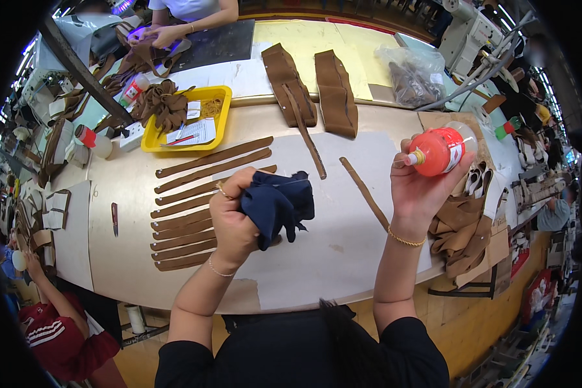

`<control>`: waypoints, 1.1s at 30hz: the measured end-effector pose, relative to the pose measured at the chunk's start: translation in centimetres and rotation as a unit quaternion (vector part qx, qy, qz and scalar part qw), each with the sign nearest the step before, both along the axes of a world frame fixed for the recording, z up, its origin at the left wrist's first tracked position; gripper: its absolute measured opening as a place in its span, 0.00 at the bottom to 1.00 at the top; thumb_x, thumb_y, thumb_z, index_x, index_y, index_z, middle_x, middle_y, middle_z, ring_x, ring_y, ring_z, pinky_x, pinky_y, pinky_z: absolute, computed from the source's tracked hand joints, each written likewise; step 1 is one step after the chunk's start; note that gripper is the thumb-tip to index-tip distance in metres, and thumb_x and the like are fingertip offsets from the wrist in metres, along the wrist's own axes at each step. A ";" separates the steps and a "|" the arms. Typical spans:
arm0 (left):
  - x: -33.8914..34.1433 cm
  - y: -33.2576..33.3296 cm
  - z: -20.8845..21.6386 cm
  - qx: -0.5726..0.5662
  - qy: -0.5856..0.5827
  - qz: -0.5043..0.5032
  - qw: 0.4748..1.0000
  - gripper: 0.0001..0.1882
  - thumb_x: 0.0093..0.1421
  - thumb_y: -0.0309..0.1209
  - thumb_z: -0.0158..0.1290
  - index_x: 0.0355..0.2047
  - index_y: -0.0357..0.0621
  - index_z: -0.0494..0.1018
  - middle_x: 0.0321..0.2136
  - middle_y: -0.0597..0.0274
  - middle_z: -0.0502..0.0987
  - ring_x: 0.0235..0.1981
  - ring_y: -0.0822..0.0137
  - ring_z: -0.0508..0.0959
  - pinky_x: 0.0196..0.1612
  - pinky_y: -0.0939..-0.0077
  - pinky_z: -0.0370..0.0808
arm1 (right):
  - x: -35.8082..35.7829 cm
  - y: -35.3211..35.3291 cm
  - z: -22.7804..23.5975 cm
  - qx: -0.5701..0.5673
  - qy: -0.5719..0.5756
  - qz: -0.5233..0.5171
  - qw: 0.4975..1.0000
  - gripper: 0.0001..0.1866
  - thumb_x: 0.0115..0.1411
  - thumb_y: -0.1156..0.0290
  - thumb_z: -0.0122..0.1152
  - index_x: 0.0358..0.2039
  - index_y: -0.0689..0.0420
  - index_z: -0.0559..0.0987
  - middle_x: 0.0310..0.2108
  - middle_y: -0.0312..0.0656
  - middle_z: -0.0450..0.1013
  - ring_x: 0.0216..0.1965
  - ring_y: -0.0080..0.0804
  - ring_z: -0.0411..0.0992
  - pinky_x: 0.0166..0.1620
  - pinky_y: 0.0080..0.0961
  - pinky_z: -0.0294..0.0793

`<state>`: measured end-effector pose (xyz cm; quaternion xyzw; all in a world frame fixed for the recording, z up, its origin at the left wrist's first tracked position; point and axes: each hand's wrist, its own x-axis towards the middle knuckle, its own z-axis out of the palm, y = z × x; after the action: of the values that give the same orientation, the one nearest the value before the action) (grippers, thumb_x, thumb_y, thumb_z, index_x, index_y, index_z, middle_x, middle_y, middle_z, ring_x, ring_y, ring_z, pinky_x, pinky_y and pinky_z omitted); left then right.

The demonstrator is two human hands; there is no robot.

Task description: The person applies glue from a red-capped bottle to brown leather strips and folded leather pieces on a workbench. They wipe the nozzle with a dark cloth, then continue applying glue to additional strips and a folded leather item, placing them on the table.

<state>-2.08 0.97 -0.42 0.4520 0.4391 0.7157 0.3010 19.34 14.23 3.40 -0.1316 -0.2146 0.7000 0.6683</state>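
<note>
My left hand [231,216] is closed around a bunched dark navy cloth [275,204], held up over the middle of the table. In my right hand [420,194] is a plastic squeeze bottle [438,152] with a red label and a narrow nozzle, tilted so the nozzle points left. Below and left of the cloth lie several brown strips [207,160] in a row, partly hidden by my left hand. One more brown strip [363,192] rests on the pale sheet between my hands. Two wide brown pieces [336,94] lie farther back, with a narrow strip [307,136] across one of them.
A yellow tray [227,107] with brown pieces, papers and a pen stands at the back left. A small knife-like tool [115,218] lies at left. Brown pieces [462,226] are piled at right. A clear plastic bag [412,77] sits behind. Another person's hands [161,35] work across the table.
</note>
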 end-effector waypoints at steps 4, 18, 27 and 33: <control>-0.9 0.2 1.2 0.026 0.024 0.048 0.998 0.09 0.55 0.26 0.58 0.34 0.36 0.72 0.32 0.63 0.76 0.33 0.75 0.73 0.40 0.82 0.71 | -0.3 0.2 0.4 0.008 0.004 -0.010 1.000 0.35 0.54 0.37 0.57 0.45 0.59 0.70 0.31 0.42 0.74 0.29 0.36 0.73 0.28 0.25 0.76; -3.2 1.7 0.9 0.018 -0.052 0.118 0.992 0.08 0.59 0.26 0.56 0.36 0.37 0.70 0.27 0.70 0.73 0.27 0.84 0.68 0.30 0.91 0.67 | -1.2 -0.2 2.1 0.045 0.010 -0.007 0.999 0.37 0.54 0.37 0.57 0.45 0.62 0.69 0.33 0.41 0.72 0.30 0.36 0.71 0.27 0.25 0.74; -3.9 1.4 2.0 0.023 -0.020 0.148 0.989 0.08 0.59 0.25 0.56 0.36 0.36 0.71 0.27 0.72 0.71 0.23 0.85 0.65 0.25 0.91 0.61 | -1.7 0.7 1.9 0.054 0.037 0.022 0.998 0.36 0.55 0.39 0.58 0.47 0.60 0.69 0.38 0.41 0.71 0.32 0.36 0.70 0.28 0.25 0.74; -4.7 1.0 1.1 0.041 0.098 0.187 0.977 0.09 0.59 0.23 0.54 0.40 0.32 0.73 0.32 0.67 0.75 0.32 0.79 0.72 0.36 0.88 0.70 | -2.2 0.6 2.6 0.067 0.040 0.043 0.996 0.35 0.55 0.39 0.58 0.48 0.59 0.69 0.37 0.42 0.71 0.34 0.37 0.70 0.29 0.25 0.74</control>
<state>-6.81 2.01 0.63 0.4416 0.5140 0.7288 0.0983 17.16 14.87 5.96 -0.0492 -0.2396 0.7169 0.6529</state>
